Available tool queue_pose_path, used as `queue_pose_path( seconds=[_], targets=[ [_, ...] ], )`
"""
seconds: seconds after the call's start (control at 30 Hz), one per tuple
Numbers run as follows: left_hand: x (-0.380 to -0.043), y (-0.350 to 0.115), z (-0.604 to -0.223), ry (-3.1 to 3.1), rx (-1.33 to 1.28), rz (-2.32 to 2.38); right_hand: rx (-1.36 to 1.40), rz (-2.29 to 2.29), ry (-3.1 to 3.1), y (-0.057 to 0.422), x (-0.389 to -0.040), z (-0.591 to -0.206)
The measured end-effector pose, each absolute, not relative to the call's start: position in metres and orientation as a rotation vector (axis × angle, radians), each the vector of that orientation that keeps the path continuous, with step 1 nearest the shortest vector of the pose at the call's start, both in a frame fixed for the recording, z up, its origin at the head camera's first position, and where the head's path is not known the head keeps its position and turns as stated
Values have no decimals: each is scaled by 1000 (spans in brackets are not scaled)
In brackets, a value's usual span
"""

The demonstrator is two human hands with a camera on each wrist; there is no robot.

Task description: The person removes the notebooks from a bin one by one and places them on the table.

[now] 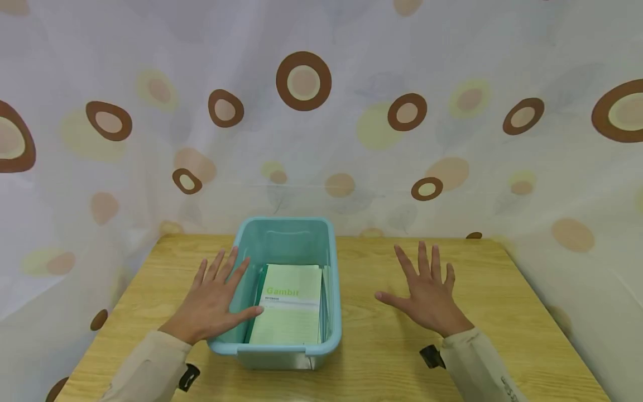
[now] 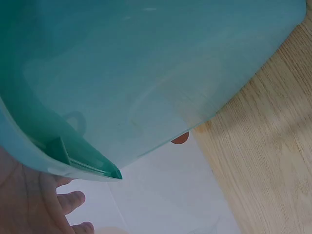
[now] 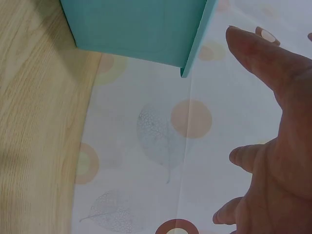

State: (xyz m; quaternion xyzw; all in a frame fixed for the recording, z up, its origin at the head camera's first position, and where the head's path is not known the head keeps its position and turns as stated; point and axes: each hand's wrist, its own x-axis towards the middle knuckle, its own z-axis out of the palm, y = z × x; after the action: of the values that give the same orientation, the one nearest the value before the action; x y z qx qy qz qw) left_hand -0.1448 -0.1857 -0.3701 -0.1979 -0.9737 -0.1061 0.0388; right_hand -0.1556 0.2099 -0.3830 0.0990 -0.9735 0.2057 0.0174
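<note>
A light blue plastic bin (image 1: 288,357) stands on the wooden table, left of centre. Inside it lies a pale green notebook (image 1: 293,285) marked "Gambit", with more books or papers showing along its edges. My left hand (image 1: 208,307) is spread over the bin's left side, its thumb overlapping the notebook in the head view. In the left wrist view the bin's wall (image 2: 146,73) fills much of the picture, with the fingers beyond its rim. My right hand (image 1: 429,293) hovers over the table to the right of the bin, fingers spread, holding nothing.
The wooden table (image 1: 502,312) reaches back to a white patterned curtain (image 1: 351,139) that also hangs along both sides. A dark band (image 1: 188,377) sits at the left sleeve and another (image 1: 432,356) at the right sleeve.
</note>
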Motion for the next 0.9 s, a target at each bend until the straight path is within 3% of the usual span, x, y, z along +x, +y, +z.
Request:
queue_pose_path(
  seconds=[0.9],
  targets=[
    [-144,-183,-364,-3032,-571,-324,292,632,-3010,212,-154,-381]
  ],
)
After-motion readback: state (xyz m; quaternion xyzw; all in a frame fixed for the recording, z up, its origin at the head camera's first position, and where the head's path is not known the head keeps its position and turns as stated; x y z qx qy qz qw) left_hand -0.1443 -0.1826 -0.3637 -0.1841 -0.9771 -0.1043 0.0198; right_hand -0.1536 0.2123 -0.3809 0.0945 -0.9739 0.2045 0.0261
